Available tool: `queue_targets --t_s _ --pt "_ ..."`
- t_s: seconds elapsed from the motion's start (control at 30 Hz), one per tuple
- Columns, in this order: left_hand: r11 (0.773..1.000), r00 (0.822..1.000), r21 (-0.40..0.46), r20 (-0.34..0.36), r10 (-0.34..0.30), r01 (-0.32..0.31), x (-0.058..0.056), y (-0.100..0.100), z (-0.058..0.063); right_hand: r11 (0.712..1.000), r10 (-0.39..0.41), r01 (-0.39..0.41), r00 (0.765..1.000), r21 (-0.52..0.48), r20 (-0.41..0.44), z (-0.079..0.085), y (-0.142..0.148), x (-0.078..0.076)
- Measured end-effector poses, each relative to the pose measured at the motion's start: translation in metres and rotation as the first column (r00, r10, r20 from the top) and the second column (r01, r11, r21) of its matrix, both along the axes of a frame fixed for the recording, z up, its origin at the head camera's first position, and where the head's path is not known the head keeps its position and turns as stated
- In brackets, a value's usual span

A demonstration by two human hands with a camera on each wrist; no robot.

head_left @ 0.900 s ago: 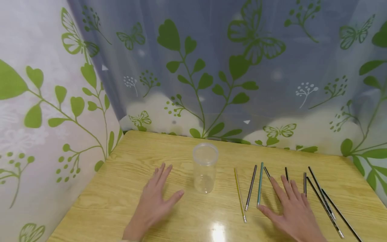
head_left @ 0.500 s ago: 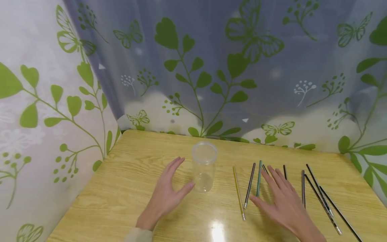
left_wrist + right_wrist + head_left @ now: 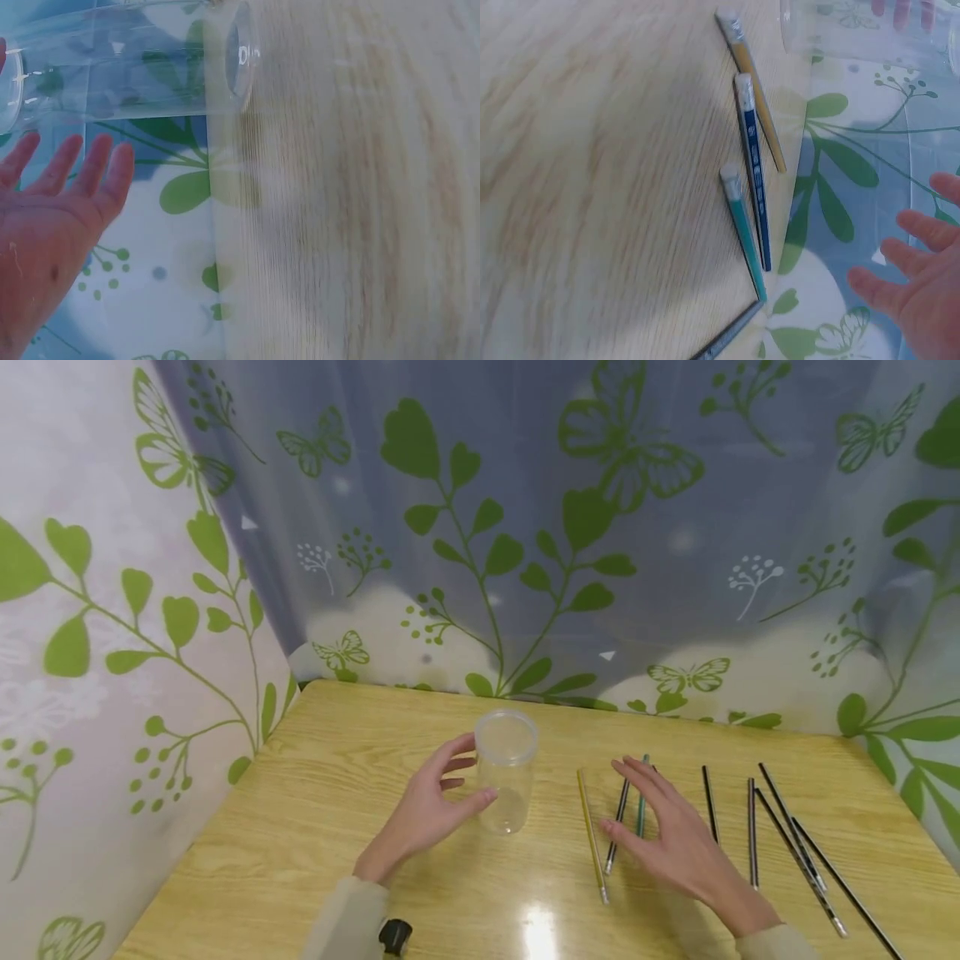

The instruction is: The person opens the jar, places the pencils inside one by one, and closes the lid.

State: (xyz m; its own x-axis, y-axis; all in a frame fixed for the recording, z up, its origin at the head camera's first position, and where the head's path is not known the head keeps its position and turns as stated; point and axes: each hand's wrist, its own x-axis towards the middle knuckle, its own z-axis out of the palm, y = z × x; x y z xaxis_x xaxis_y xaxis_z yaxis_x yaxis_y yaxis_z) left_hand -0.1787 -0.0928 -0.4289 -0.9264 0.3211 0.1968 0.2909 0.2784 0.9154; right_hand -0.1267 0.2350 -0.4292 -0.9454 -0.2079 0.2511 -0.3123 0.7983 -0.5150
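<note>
A clear plastic cup stands upright on the wooden table. My left hand is beside its left side, fingers extended and thumb in front; the left wrist view shows fingertips apart from the cup wall. My right hand hovers over the pencils with spread fingers, holding nothing. Nearest to it are a yellow pencil, a dark blue pencil and a teal pencil, partly covered by the hand in the head view. Their eraser ends show in the right wrist view.
Several dark pencils lie to the right, some crossing each other. A patterned curtain hangs behind the table, and another covers the left side. A small black device sits at my left sleeve.
My left hand has moved right and up to the cup's side. The right hand has shifted left from the dark pencils toward the teal and blue ones. Cup and pencils stay put.
</note>
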Motion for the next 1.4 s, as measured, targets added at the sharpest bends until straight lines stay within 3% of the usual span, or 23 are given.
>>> queue_targets --t_s 0.2,0.33,0.5,0.67,0.83,1.0,1.4 --pt "1.0 0.999 0.013 0.042 -0.012 0.012 -0.007 0.006 0.0 0.989 0.064 -0.064 0.998 -0.134 -0.002 0.0 -0.006 -0.011" --pt "1.0 0.999 0.002 0.053 -0.01 0.01 -0.01 0.01 0.0 0.966 0.102 -0.097 0.995 -0.238 0.01 0.002 -0.009 -0.021" --pt "1.0 0.998 -0.013 0.066 -0.005 0.006 -0.013 0.017 0.0 0.916 0.2 -0.185 0.98 -0.356 0.006 0.008 -0.016 -0.038" --pt "0.999 0.996 -0.014 0.082 -0.035 0.036 -0.014 0.023 0.0 0.848 0.283 -0.244 0.959 -0.47 0.013 0.016 -0.028 -0.05" --pt "0.998 0.996 -0.019 0.08 -0.051 0.053 -0.014 0.028 -0.001 0.811 0.328 -0.277 0.945 -0.515 0.007 0.02 -0.043 -0.058" --pt "0.998 0.996 -0.019 0.069 -0.061 0.063 -0.015 0.032 -0.003 0.803 0.322 -0.265 0.947 -0.533 0.015 0.023 -0.053 -0.061" --pt "0.998 0.995 -0.05 0.085 -0.044 0.048 -0.014 0.039 -0.008 0.831 0.269 -0.197 0.961 -0.52 0.065 0.03 -0.066 -0.065"
